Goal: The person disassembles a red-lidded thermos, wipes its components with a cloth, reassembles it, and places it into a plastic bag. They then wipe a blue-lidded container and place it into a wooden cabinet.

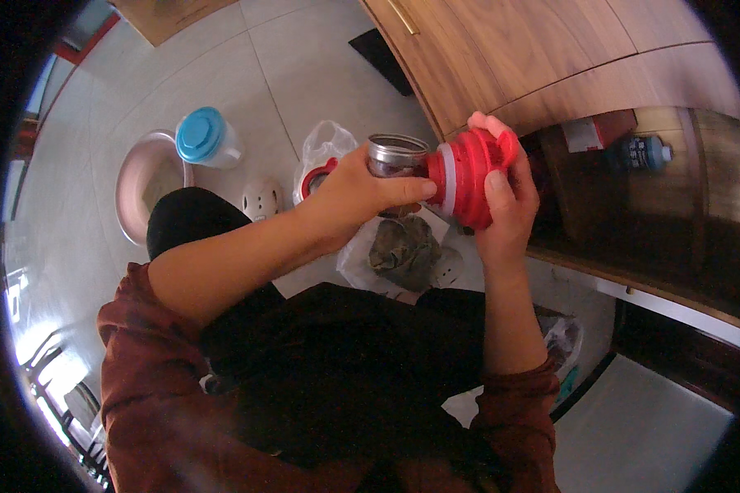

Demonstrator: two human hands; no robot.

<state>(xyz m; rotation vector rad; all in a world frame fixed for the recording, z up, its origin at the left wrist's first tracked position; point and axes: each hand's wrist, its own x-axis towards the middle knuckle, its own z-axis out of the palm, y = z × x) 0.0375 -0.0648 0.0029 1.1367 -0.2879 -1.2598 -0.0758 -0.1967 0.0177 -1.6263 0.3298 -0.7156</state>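
Note:
My left hand (351,194) grips a dark, see-through cup or jar (398,154) with a silver metal rim, its mouth facing up. My right hand (512,209) is closed around a red ribbed plastic piece (472,179) with a pale ring and a small loop at its outer end. The red piece is tipped sideways against the jar's right side, and my left thumb reaches its narrow end. Beneath my hands, a crumpled grey-brown cloth (404,252) lies on a clear plastic bag (357,259). Beside my left wrist is a red-rimmed item (314,180), partly hidden.
On the tiled floor at left stand a pink basin (123,191) and a clear container with a blue lid (200,135). Pale clogs (262,200) show on my feet. A wooden cabinet (499,49) rises at right; its open lower shelf holds a blue bottle (647,154) and a red-and-white box (601,132).

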